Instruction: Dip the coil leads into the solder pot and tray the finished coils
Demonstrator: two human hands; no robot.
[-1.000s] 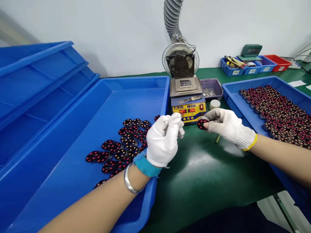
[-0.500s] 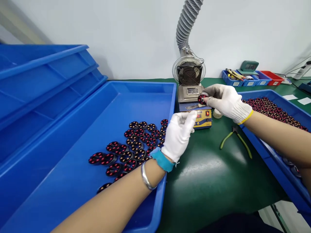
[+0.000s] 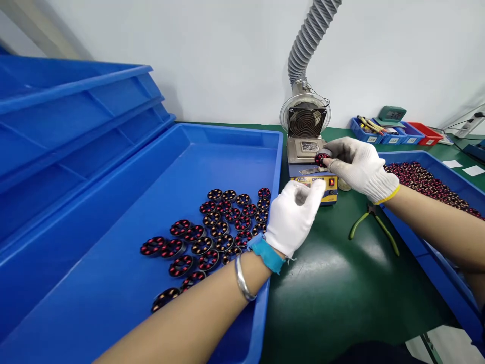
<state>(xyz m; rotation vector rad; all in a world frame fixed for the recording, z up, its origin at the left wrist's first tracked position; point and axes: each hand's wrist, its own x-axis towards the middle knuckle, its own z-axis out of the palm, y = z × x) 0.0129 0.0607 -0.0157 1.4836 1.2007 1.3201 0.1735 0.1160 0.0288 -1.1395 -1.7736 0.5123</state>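
Observation:
My right hand [image 3: 361, 164], in a white glove, pinches a wound motor stator [image 3: 323, 156], a grey ring with red coils, in front of the solder pot [image 3: 306, 150]. My left hand [image 3: 291, 217], also gloved, is lower and to the left, over the edge of the blue tray [image 3: 261, 313]. Its fingers are curled with the tips close together; whatever may be between them is hidden. Several similar stators [image 3: 208, 259], with red or copper-coloured coils, lie in that tray beside my left wrist. The solder pot's yellow-and-blue control box [image 3: 332, 196] is partly behind my left fingertips.
Green-handled cutters [image 3: 390, 234] lie on the green table [image 3: 322, 293]. At right, another blue tray [image 3: 441, 167] holds a heap of stators. Stacked blue trays [image 3: 94, 108] stand at left. A fan [image 3: 307, 122] and grey duct [image 3: 312, 38] rise behind the pot. Small bins [image 3: 426, 135] line the back.
The whole view has shifted, with most things now slightly further right. My right hand still holds the stator near the solder pot. My left hand has turned a little, its fingertips nearer the control box.

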